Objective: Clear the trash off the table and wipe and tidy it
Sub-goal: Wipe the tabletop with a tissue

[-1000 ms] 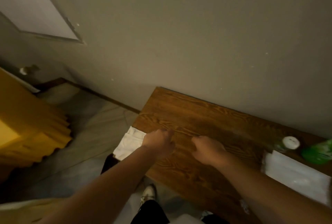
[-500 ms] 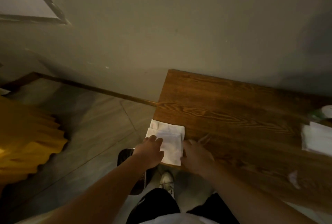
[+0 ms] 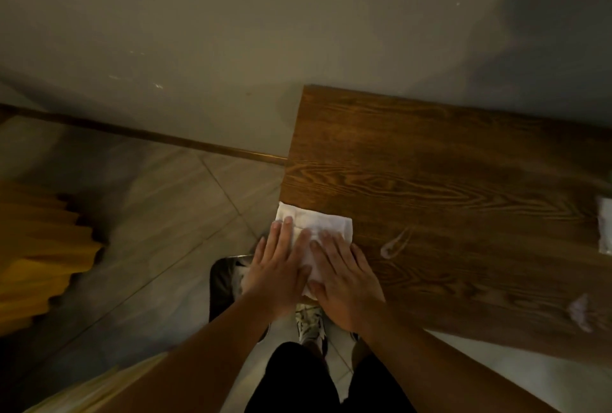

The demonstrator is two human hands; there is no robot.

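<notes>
A folded white cloth (image 3: 326, 225) lies on the near left corner of the brown wooden table (image 3: 447, 181), its left edge slightly over the table's end. My left hand (image 3: 276, 270) rests flat on the cloth's left part, fingers stretched out. My right hand (image 3: 346, 280) lies flat on its right part, fingers spread. Both palms press down on the cloth and neither grips it. A small pale crumpled scrap (image 3: 579, 311) sits near the table's front edge at the right. A curved wet streak (image 3: 394, 243) shines on the wood just right of my right hand.
A dark bin (image 3: 223, 280) stands on the tiled floor under my left hand, beside the table's end. A white packet (image 3: 605, 230) is cut off at the right edge. A yellow pleated object (image 3: 39, 247) is at the left. The table's back edge meets the wall.
Both hands pulled the cloth from the table's left edge toward the near corner. The fists opened and now lie flat on it. The view tilted further down and left.
</notes>
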